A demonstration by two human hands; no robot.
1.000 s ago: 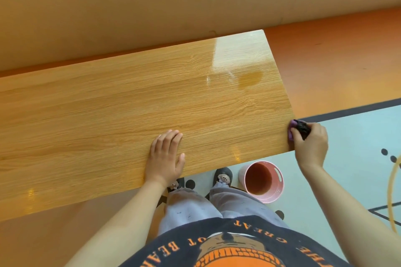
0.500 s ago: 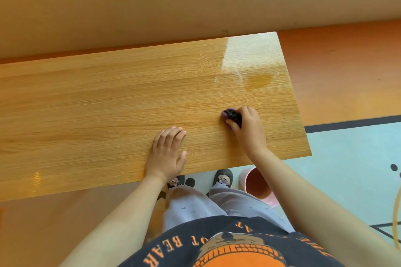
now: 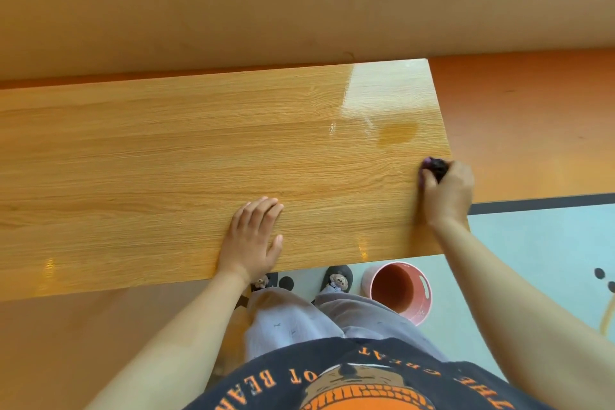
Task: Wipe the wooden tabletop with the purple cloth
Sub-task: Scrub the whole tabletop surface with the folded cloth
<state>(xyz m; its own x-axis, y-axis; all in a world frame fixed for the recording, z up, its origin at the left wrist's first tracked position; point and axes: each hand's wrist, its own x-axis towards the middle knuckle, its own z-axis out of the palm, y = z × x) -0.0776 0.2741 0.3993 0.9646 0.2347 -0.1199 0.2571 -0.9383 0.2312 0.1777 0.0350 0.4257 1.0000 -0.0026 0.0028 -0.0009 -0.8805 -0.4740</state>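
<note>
The glossy wooden tabletop (image 3: 166, 150) fills the middle of the head view. My right hand (image 3: 447, 191) presses a bunched purple cloth (image 3: 432, 167) onto the table's right edge; only a dark purple lump shows past my fingers. Flat on the wood near the front edge lies my left hand (image 3: 251, 236), fingers together, holding nothing. A darker wet patch (image 3: 397, 135) lies on the wood just behind and left of the cloth.
A pink bucket (image 3: 399, 293) stands on the pale floor mat (image 3: 549, 260) under the table's front right corner, next to my slippered feet (image 3: 337, 278). A beige wall (image 3: 299, 3) runs directly behind the table. Orange floor (image 3: 532, 126) lies to the right.
My right hand with the cloth swept from the right edge in toward the table's middle, then back out to the right edge. My left hand stayed planted.
</note>
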